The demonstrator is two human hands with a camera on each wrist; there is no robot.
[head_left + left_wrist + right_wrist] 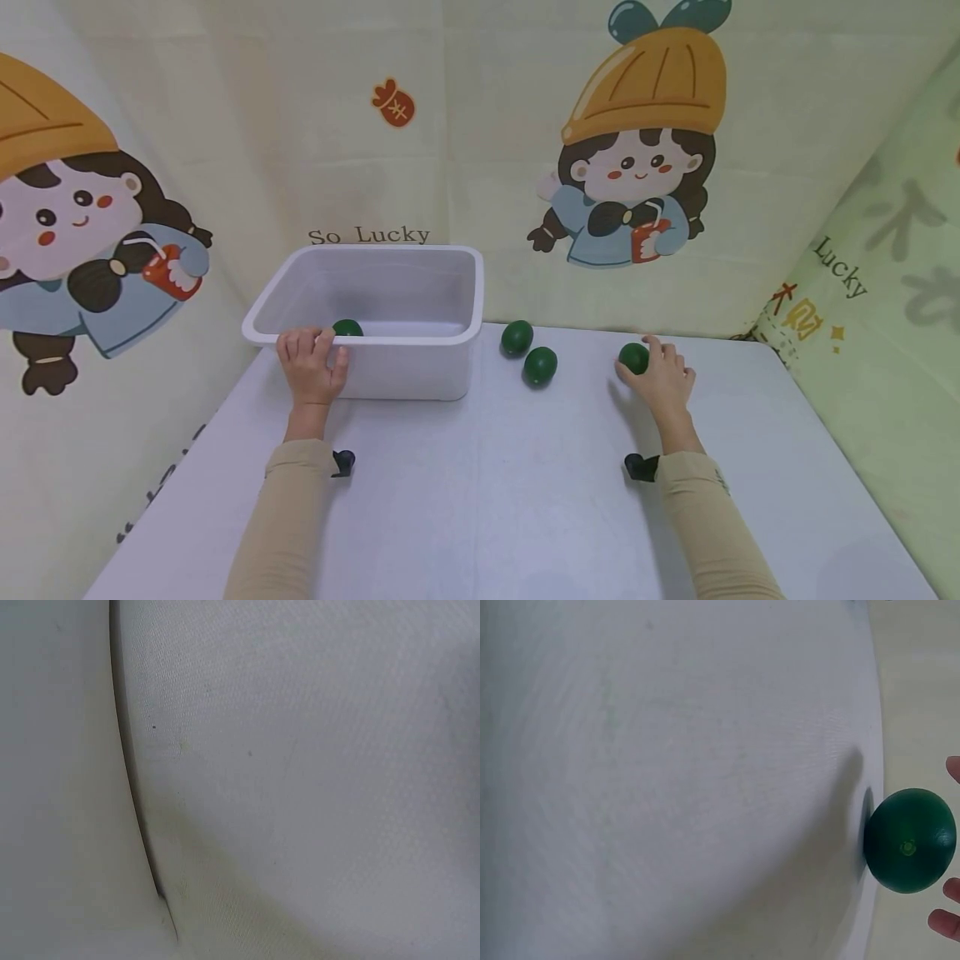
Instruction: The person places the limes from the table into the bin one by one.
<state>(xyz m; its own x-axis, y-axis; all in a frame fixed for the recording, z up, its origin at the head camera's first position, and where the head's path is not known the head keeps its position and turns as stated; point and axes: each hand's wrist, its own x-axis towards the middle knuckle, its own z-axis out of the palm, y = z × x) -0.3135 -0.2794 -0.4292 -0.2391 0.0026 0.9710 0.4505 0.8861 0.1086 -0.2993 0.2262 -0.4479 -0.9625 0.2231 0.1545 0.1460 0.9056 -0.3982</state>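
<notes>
Two grips: bin rim (pixel 300 337), perhaps green fruit (pixel 633 357).

The cream cartoon-printed backdrop cloth (pixel 480 125) carries "So Lucky" in dark serif letters just above the white plastic tub's (pixel 442 333) far rim, and the pale green cloth panel (pixel 885 275) at right reads "Lucky" slantwise above orange Chinese characters.

I see a white tub (pixel 405 367) on a pale grey table (pixel 480 500). The four balls (pixel 540 365) are dark green. My sleeves (pixel 288 517) are tan. The wall cloth (pixel 480 125) is cream with cartoon girls in orange hats.
</notes>
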